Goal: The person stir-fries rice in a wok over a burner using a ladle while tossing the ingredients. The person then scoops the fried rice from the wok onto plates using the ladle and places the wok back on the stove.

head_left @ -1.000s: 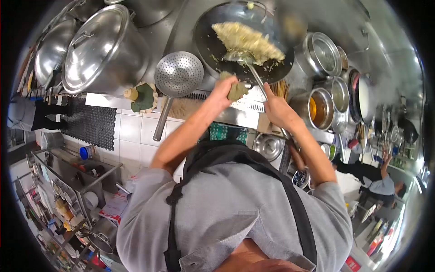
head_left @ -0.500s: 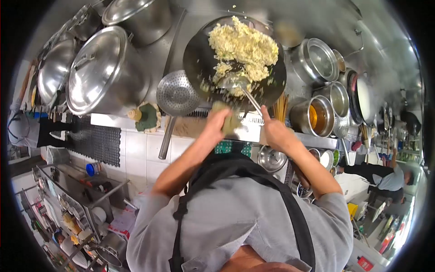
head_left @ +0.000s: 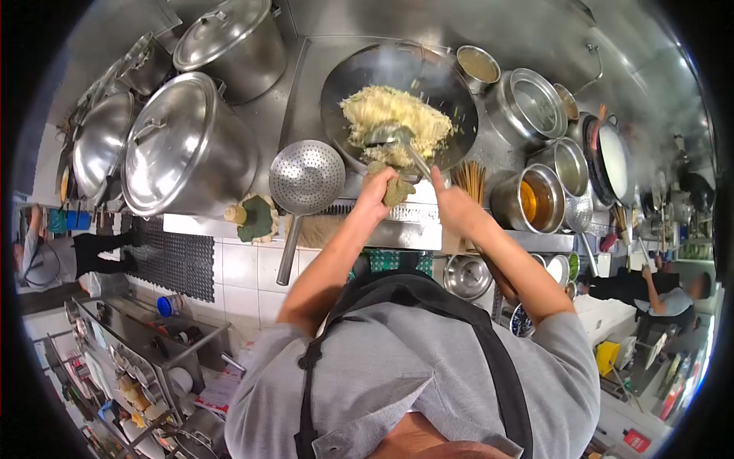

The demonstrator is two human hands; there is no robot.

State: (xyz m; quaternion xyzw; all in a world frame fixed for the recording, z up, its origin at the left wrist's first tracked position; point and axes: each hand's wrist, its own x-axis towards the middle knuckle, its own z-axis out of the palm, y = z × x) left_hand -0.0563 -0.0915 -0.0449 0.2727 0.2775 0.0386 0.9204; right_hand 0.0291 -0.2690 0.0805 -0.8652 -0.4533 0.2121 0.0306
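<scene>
A dark wok (head_left: 336,96) sits on the stove in front of me with fried rice (head_left: 399,111) heaped in it, and steam rises from it. My left hand (head_left: 373,196) is closed around a folded greenish-brown cloth (head_left: 397,190) at the wok's near edge. The cloth hides the part of the wok beneath it. My right hand (head_left: 460,208), slightly blurred, grips the handle of a ladle (head_left: 391,136). The ladle's bowl rests against the near side of the rice.
To the left stand large lidded pots (head_left: 172,145) and a perforated skimmer (head_left: 306,177). At right are a bundle of thin sticks (head_left: 469,180), a pot of amber liquid (head_left: 541,200) and several metal pots (head_left: 527,107). Another person (head_left: 650,291) stands far right.
The rice, spread high with loose grains flying, is now gathered lower in the wok. The wok appears farther from me and more level. Both hands keep their hold; the camera view has shifted slightly.
</scene>
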